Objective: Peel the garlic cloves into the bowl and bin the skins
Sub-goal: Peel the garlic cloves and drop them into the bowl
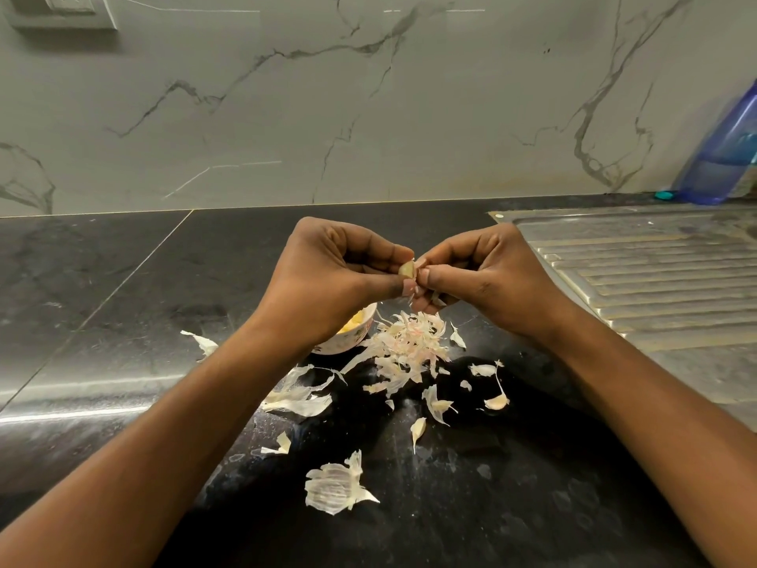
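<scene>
The left hand (340,272) pinches a garlic clove (407,269) between its thumb and first finger. The right hand (483,276) is curled too, and its fingertips (424,276) pinch the tip of the same clove. The two hands meet in the air above the counter (164,280).

Just under the left wrist sits a small white bowl (348,345). The wrist hides most of it. Some yellow peeled garlic (354,320) shows inside.

Right beside the bowl, below the hands, is a pile of skins (409,346). More skins lie all around on the dark counter. One big skin (338,483) lies closest to the person. A small clove (497,401) lies to the right of the pile.

To the right is a metal draining board (655,280) with ridges. Behind it a blue bottle (725,157) leans by the grey marble wall (368,116). A wall socket (67,2) is up in the left corner.
</scene>
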A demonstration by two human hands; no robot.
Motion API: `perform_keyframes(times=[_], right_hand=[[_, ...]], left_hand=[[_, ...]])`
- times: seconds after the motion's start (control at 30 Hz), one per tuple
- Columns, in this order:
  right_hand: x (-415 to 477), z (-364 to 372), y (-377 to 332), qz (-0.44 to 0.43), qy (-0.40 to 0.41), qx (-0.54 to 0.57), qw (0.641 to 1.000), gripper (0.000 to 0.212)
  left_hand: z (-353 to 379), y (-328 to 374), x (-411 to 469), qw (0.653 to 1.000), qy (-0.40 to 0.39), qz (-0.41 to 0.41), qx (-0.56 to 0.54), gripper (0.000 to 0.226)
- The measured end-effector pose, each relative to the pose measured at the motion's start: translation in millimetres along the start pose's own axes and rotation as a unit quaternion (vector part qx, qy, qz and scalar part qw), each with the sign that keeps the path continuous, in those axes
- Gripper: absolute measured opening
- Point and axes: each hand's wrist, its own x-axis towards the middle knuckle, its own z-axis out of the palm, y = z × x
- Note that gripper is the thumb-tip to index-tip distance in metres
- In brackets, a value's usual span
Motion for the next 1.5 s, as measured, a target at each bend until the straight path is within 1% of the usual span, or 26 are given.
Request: perform_keyframes(times=[0.1, 0.3, 0.43, 0.57, 0.73, 0.83, 1.0, 1.27, 1.33, 1.43, 1.5], right_hand=[[0.1, 0.4, 1.6, -0.003, 0.006, -0.007, 1.0, 0.012], [-0.6, -0.9, -1.7, 0.015, -0.005, 0.011, 1.0, 0.009], [-0.3, -0.3, -1.7, 0.014, 0.001, -0.007, 1.0, 0.023], [0.0, -1.3, -1.6, 0.005, 0.015, -0.025, 1.0, 0.01], [1.2, -2.7, -2.2, 0.002, 0.033, -0.04, 0.999, 0.008], [0.9, -3.8, -3.3, 0.005, 0.041, -0.042, 0.998, 0.008], [0.5, -3.4, -4.8, 0.002, 0.034, -0.04, 0.999, 0.007], [0.6, -3.2, -0.5, -0.028, 0.031, -0.081, 0.996, 0.008], [0.9, -5.5, -0.8, -0.038, 0.053, -0.091, 0.994, 0.008], [1.7, -14.3, -2.9, -0.041, 0.111, -0.078, 0.99, 0.01], [1.2, -17.0, -3.4, -0.04, 0.096, -0.097, 0.99, 0.01]], left_hand=[[-0.5, 1.0, 0.4, 1.0, 0.001, -0.004, -0.005, 0.028], [-1.2, 0.6, 0.3, 1.0, 0.004, 0.001, 0.007, 0.029], [0.5, 1.0, -0.5, 1.0, -0.002, 0.005, 0.016, 0.03], [0.6, 1.2, -0.9, 1.0, 0.003, -0.015, -0.012, 0.026], [-1.6, 4.1, -0.9, 0.993, 0.003, -0.067, -0.093, 0.025], [-3.1, 5.9, -0.4, 0.99, 0.001, -0.083, -0.116, 0.024], [-3.4, 6.6, 0.1, 0.986, 0.004, -0.106, -0.125, 0.021], [-2.7, 9.7, 0.6, 0.989, 0.001, -0.119, -0.091, 0.016], [-3.4, 9.6, 1.0, 0.988, 0.001, -0.126, -0.089, 0.017], [-5.2, 9.5, 1.6, 0.985, -0.004, -0.138, -0.104, 0.017], [-5.4, 9.2, 1.5, 0.982, -0.005, -0.144, -0.118, 0.015]])
